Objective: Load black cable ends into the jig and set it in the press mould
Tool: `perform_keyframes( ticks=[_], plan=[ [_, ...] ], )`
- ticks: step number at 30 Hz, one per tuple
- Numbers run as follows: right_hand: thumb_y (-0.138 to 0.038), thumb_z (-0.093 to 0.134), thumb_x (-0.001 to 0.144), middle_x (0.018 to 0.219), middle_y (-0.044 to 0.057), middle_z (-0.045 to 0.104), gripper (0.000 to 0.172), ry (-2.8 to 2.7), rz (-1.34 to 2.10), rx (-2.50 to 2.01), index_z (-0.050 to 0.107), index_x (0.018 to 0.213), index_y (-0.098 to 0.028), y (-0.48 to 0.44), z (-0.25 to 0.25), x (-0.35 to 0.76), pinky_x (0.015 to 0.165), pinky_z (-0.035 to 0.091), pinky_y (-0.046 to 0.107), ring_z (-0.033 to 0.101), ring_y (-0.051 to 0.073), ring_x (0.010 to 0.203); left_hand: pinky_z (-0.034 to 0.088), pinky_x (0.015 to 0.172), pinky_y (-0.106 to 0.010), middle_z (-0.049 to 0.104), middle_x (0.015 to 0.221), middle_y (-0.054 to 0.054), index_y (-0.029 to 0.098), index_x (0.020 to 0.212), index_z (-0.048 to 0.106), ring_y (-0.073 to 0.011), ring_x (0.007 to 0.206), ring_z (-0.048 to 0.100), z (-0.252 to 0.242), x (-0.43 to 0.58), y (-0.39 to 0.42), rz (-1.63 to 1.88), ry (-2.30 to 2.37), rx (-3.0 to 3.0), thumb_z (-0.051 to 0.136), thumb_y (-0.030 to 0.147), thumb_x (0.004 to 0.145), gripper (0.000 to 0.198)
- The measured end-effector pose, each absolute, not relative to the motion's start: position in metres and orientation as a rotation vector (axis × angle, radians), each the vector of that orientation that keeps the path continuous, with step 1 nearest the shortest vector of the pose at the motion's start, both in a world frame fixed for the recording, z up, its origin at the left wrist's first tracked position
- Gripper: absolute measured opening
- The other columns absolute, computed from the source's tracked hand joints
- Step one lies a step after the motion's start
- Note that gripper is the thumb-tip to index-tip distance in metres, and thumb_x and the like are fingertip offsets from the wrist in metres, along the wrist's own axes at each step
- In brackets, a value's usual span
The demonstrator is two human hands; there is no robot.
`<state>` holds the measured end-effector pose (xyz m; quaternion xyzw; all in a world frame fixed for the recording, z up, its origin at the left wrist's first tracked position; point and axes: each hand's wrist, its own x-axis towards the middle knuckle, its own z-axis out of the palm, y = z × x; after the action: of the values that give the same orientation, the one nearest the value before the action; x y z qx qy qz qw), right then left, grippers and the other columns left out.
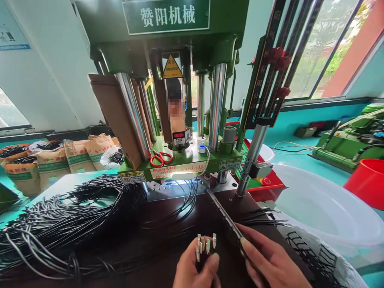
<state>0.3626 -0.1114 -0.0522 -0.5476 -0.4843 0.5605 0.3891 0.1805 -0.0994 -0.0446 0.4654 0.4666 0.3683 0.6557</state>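
In my left hand (199, 262), closed near the bottom middle, is a bunch of cable ends (206, 245) with bare metal plugs pointing up. My right hand (267, 256) grips a long, narrow metal bar (226, 216) by its near end. The bar slants away to the left, and its far tip reaches the front of the green press (180, 160). Several black cables (189, 200) come out from under the press onto the dark tabletop (168, 236). More cable ends (270, 220) lie just beyond my right hand.
A large heap of black cables (99, 208) covers the left side. Red-handled scissors (161, 159) rest on the press ledge. At right are a white tub (315, 200), a red bucket (366, 182) and black plastic scraps (318, 256). A person's blurred face appears behind the press.
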Motion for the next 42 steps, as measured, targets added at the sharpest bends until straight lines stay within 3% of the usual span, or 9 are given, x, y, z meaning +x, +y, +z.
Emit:
perform_keyframes(
  ticks=[3,7,16,21,28,33,37,40,42],
  plan=[
    [-0.06,0.04,0.088,0.049,-0.001,0.039,0.078,-1.158,1.4,-1.242,0.027,0.14,-0.002,-0.102,-0.046,0.344,0.04,0.027,0.02,0.033,0.008,0.042,0.021,0.037,-0.018,0.035,0.056,0.003,0.009,0.091,0.046,-0.0035,0.037,0.031,-0.045,0.185,-0.096,0.801,1.051,1.068,0.056,0.072,0.067,0.068],
    [-0.057,0.039,0.09,0.049,-0.001,0.04,0.073,-1.144,1.404,-1.184,0.031,0.14,-0.005,-0.091,-0.049,0.332,0.038,0.028,0.02,0.034,0.008,0.041,0.015,0.042,-0.019,0.03,0.052,0.003,0.009,0.077,0.047,-0.0027,0.044,0.022,-0.052,0.187,-0.093,0.79,1.071,1.093,0.059,0.064,0.071,0.057],
    [-0.057,0.041,0.089,0.055,-0.001,0.042,0.069,-1.165,1.431,-1.236,0.034,0.14,-0.01,-0.093,-0.052,0.332,0.037,0.03,0.02,0.036,0.008,0.041,0.025,0.049,-0.019,0.054,0.062,-0.006,0.005,0.074,0.062,-0.0047,0.051,0.034,-0.035,0.189,-0.093,0.683,1.107,1.302,0.052,0.035,0.084,0.033],
    [-0.058,0.042,0.089,0.055,-0.001,0.043,0.07,-1.194,1.393,-1.276,0.036,0.138,-0.008,-0.094,-0.048,0.33,0.037,0.029,0.02,0.036,0.007,0.041,0.043,0.068,-0.019,0.058,0.064,-0.005,0.007,0.07,0.062,-0.0122,0.069,0.058,-0.019,0.191,-0.094,0.717,1.085,1.312,0.052,0.025,0.083,0.025],
    [-0.054,0.041,0.09,0.063,0.003,0.047,0.062,-1.347,1.18,-1.36,0.041,0.136,-0.012,-0.096,-0.06,0.327,0.04,0.033,0.02,0.039,0.007,0.045,0.041,0.063,-0.018,0.06,0.067,-0.006,0.006,0.068,0.06,-0.0097,0.065,0.052,-0.032,0.191,-0.091,0.726,1.092,1.362,0.051,0.023,0.081,0.023],
    [-0.058,0.04,0.089,0.055,0.002,0.044,0.069,-1.32,1.217,-1.373,0.038,0.138,-0.009,-0.097,-0.056,0.327,0.038,0.03,0.02,0.037,0.008,0.042,0.027,0.037,-0.02,0.043,0.054,-0.002,0.008,0.077,0.05,-0.0074,0.04,0.036,-0.044,0.181,-0.089,0.579,1.048,1.153,0.052,0.044,0.082,0.036],
    [-0.06,0.046,0.085,0.057,0.0,0.041,0.072,-1.087,1.379,-1.319,0.036,0.138,-0.011,-0.1,-0.042,0.332,0.036,0.029,0.02,0.035,0.008,0.041,0.047,0.059,-0.027,0.047,0.076,-0.004,0.006,0.104,0.048,-0.0102,0.061,0.052,-0.046,0.165,-0.089,0.757,0.875,0.922,0.064,0.044,0.076,0.05],
    [-0.058,0.046,0.086,0.063,0.001,0.044,0.069,-1.08,1.402,-1.291,0.038,0.137,-0.011,-0.102,-0.041,0.336,0.037,0.029,0.02,0.037,0.007,0.042,0.047,0.063,-0.029,0.046,0.076,-0.004,0.004,0.119,0.045,-0.0118,0.065,0.053,-0.045,0.159,-0.09,0.81,0.916,0.858,0.066,0.044,0.074,0.063],
    [-0.057,0.044,0.088,0.059,0.0,0.045,0.068,-1.121,1.423,-1.287,0.039,0.137,-0.01,-0.103,-0.044,0.336,0.038,0.03,0.019,0.038,0.007,0.042,0.046,0.058,-0.028,0.046,0.074,-0.004,0.004,0.112,0.048,-0.0118,0.063,0.051,-0.045,0.161,-0.09,0.808,0.939,0.945,0.063,0.047,0.075,0.059]
  ],
)
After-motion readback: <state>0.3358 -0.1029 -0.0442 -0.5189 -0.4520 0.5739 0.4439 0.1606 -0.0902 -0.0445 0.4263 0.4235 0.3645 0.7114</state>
